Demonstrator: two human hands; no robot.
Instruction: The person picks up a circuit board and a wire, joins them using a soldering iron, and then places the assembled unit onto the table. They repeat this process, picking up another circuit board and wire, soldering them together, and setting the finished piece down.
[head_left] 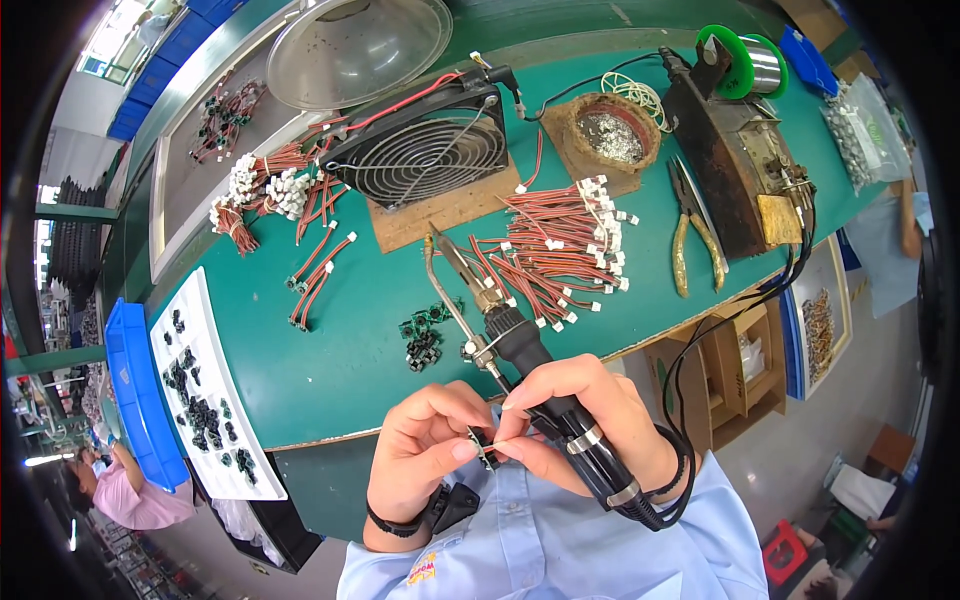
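My left hand (415, 460) is closed, pinching a small dark circuit board (483, 448) between thumb and fingers, close to my shirt. A black soldering iron (523, 345) with a solder feed tube alongside its tip lies in my right hand (620, 420), pointing up and away over the bench. The thumb and fingertips of that hand also meet at the small board; a bit of red wire shows there, partly hidden. Beyond the hands sit small green and black parts (424, 345) in a little heap. Red-and-black wire leads (550, 255) with white connectors lie in a pile farther off.
A black fan (425, 145) stands at the back, beside a round pot of solder scraps (610, 135). Pliers (690, 230) lie right, near a metal soldering unit (735, 150) and a solder spool (755, 68). Left are a white tray (235, 440) of parts and a blue bin (135, 390).
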